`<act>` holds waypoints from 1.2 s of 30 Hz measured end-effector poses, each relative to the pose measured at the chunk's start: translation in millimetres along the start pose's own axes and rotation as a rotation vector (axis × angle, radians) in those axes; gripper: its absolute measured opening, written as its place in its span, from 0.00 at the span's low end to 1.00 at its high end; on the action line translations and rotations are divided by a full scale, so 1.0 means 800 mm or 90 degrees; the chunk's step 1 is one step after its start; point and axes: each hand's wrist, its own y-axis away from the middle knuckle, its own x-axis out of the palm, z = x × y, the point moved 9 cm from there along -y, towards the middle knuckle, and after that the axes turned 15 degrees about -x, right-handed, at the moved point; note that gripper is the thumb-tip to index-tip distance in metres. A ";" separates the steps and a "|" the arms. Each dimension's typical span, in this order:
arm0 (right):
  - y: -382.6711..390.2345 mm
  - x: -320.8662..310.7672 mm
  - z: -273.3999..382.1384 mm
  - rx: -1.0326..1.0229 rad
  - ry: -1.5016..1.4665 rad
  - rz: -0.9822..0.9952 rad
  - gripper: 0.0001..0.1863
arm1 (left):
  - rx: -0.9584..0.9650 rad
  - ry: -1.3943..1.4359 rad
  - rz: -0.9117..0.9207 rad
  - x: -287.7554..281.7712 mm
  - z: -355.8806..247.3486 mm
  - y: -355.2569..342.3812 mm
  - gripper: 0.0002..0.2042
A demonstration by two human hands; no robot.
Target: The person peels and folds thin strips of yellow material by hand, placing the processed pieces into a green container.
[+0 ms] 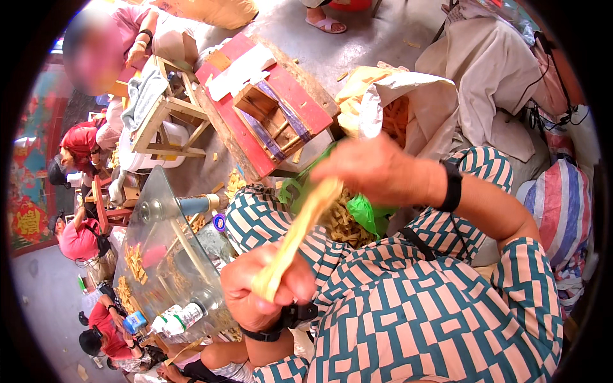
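A flat pale-yellow strip (pixel 295 241) runs slantwise between my two hands, over my lap. My left hand (pixel 265 281) is closed round its lower end, with the thumb along it. At the upper end, my right hand (pixel 383 171) is closed on the strip, its fingers smeared by motion. Beneath the right hand, a green plastic bag (pixel 366 216) rests in my lap. Many short yellowish pieces (pixel 345 228) lie inside, partly hidden by my hand and the strip.
Ahead stands a red-topped wooden table (pixel 236 54) with a small wooden frame (pixel 271 118) on it. To the left is a glass table (pixel 185 268) bearing strips and bottles. A sack (pixel 421 105) of orange pieces stands at right. Several people sit along the left.
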 end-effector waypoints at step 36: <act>0.065 0.065 0.016 0.689 -0.955 -0.182 0.12 | 0.278 -0.863 -0.439 0.019 0.023 0.016 0.06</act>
